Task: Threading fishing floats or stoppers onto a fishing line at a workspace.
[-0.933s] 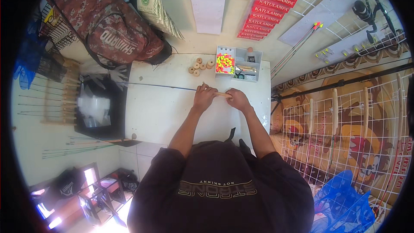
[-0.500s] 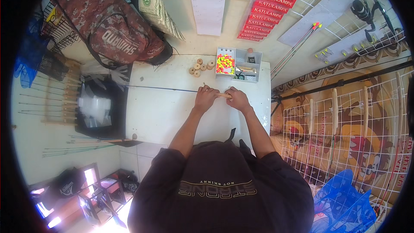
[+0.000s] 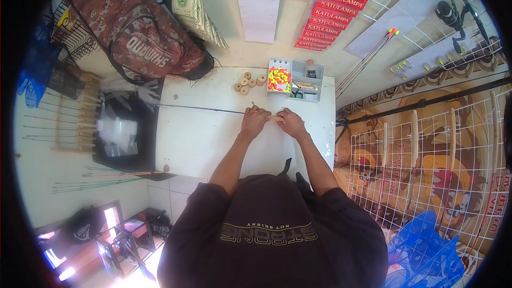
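Observation:
A thin fishing rod [image 3: 202,109] lies level across the white table, its dark blank running left from my hands. My left hand [image 3: 256,121] is closed round the rod near the start of its pale wooden handle [image 3: 275,118]. Close beside it, my right hand [image 3: 291,123] has its fingers wrapped round the handle's right end. A short piece of the handle shows between both hands; the rest is hidden by my fingers.
Several wooden spools [image 3: 245,83] stand beyond my left hand. Right of them is a grey divided box [image 3: 319,81] with bright yellow and red floats [image 3: 279,79] and a small bottle [image 3: 310,68]. A camouflage rod bag [image 3: 144,42] hangs at the far left; a wire grid [image 3: 400,165] stands right.
My right hand has shifted slightly to the left and turned a little on the handle. My left hand and the rod stay nearly where they were.

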A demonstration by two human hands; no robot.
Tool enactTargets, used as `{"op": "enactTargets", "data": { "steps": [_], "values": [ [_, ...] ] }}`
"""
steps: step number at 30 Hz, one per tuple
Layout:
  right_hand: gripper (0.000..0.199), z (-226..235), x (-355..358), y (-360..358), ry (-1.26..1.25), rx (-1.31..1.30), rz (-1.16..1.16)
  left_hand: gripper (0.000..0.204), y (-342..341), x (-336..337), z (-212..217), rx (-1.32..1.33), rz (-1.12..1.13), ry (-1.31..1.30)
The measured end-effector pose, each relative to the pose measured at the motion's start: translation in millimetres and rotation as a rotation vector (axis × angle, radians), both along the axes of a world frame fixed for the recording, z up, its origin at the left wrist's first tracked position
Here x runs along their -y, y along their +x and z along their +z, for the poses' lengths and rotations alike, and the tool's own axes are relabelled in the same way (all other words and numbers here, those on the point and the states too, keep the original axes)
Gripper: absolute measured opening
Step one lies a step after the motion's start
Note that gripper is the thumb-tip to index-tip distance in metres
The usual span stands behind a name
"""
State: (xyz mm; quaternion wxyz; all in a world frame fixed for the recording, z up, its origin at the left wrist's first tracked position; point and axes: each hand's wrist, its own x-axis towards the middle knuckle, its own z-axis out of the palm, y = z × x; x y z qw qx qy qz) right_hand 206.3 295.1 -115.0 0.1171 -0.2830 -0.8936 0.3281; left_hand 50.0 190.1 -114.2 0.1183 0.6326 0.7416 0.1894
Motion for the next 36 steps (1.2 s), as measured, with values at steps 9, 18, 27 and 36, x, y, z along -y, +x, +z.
{"op": "enactTargets", "data": {
  "steps": [9, 18, 27, 36],
  "values": [
    [0.021, -7, -7, 1, 0.097, -0.051, 0.083, 0.019, 0, -2, -2, -0.042, 0.056, 0.042],
    [0.02, -5, -4, 2, -0.189, -0.151, -0.006, 0.018, -8, 7, -9, 0.02, 0.055, 0.05],
    [0.018, -13, -1, -5, -0.011, -0.123, 0.057, 0.017, -5, 6, -2, 0.004, 0.072, 0.013],
    [0.023, -6, -2, -12, 0.002, -0.09, 0.04, 0.018, -6, 3, -4, 0.012, 0.132, -0.017]
  ]
}}
